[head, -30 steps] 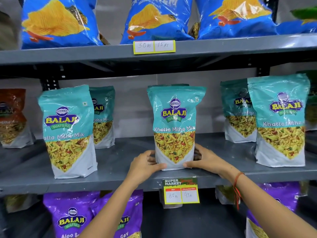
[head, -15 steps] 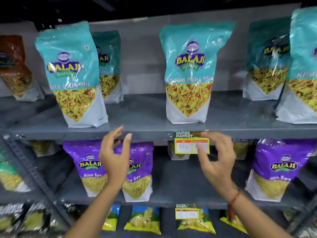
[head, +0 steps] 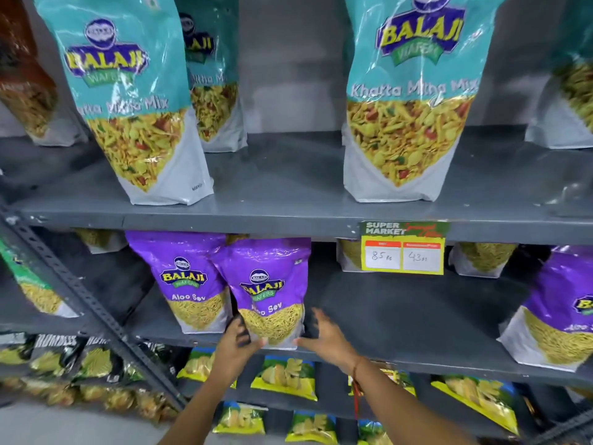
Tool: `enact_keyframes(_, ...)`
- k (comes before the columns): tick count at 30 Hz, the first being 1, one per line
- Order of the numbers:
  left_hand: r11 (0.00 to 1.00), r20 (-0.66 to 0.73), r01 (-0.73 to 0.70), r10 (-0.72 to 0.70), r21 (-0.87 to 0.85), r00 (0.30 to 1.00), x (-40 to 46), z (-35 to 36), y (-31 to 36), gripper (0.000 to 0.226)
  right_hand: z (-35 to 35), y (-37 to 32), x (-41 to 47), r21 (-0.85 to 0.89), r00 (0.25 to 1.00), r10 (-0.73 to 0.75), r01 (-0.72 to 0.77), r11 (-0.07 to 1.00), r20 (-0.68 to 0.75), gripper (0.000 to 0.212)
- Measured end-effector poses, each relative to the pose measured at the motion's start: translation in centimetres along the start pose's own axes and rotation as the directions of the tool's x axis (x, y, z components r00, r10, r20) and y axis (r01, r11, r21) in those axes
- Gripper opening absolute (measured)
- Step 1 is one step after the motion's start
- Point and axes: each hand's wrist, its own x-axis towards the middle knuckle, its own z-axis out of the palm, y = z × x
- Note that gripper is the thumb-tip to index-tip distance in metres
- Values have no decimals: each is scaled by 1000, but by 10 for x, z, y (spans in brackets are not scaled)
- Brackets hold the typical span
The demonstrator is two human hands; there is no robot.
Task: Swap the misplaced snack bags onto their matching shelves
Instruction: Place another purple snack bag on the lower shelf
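Observation:
A purple Aloo Sev bag [head: 269, 293] stands at the front of the lower grey shelf [head: 401, 329], partly overlapping a second purple bag [head: 186, 281] behind it on the left. My left hand [head: 237, 343] touches the front bag's lower left corner, fingers spread. My right hand [head: 322, 335] is at its lower right edge, fingers apart and blurred. Neither hand has closed on the bag. On the upper shelf [head: 288, 200] stands a teal Khatta Mitha Mix bag [head: 407, 101], alone in the middle.
More teal bags [head: 128, 101] line the upper shelf, with a brown bag [head: 25, 78] at far left. Another purple bag [head: 558, 319] stands at the right. A price tag [head: 402, 248] hangs from the upper shelf edge. Yellow-green packs [head: 285, 377] fill the shelf below.
Both hands let go of the teal bag on the upper shelf, dropped past the price tag and now reach the front purple bag on the lower shelf. The view tilted down.

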Motion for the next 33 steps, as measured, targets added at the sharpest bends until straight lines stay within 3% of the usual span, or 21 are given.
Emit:
enact_keyframes(4,1000,-45,-6,5,-7,999,5,4,-7,58,7,10,8,15,1000,-14,14,1000,19,62)
enact_keyframes(10,997,16,-63,63,34,998,4,33,9,57,-17,30,3,61,996,4,2,998,-84,55)
enact_keyframes(16,989,89,-129,122,79,989,3,93,30,36,-77,65,-21,82,986,53,-40,996,-160,56)
enact_keyframes(22,984,154,-155,141,85,978,7,145,40,57,-122,91,-44,67,968,62,-47,997,-244,50)
enact_keyframes(30,981,137,-143,125,130,983,10,162,35,64,-133,92,-48,98,963,68,-43,994,-262,47)
enact_keyframes(33,980,136,-142,123,143,983,6,163,37,56,-131,88,-50,105,961,67,-40,994,-269,46)
